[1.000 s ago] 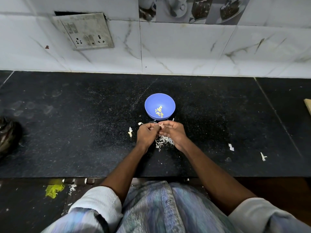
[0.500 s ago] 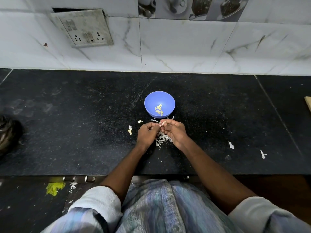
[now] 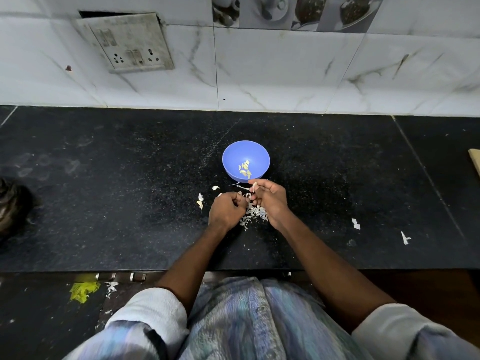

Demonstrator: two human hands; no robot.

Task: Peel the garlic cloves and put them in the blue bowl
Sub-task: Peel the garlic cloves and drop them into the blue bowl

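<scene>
The blue bowl (image 3: 246,157) stands on the black counter (image 3: 104,190) with several peeled yellowish cloves (image 3: 245,169) inside. Just in front of it, my right hand (image 3: 270,201) pinches a small pale garlic clove (image 3: 254,186) at its fingertips, close to the bowl's near rim. My left hand (image 3: 227,210) is curled beside it, fingers closed; what it holds is hidden. A heap of white garlic skins (image 3: 253,214) lies between and under my hands. Loose pale pieces (image 3: 200,201) lie left of my left hand.
A white tiled wall with a socket plate (image 3: 130,42) rises behind the counter. White scraps (image 3: 355,224) lie on the right. A dark object (image 3: 13,209) sits at the left edge, a wooden edge (image 3: 475,162) at the right. The counter's front edge runs just before my lap.
My hands have drawn slightly apart. The right hand has lifted the clove toward the bowl's near rim, while the left has stayed over the skins.
</scene>
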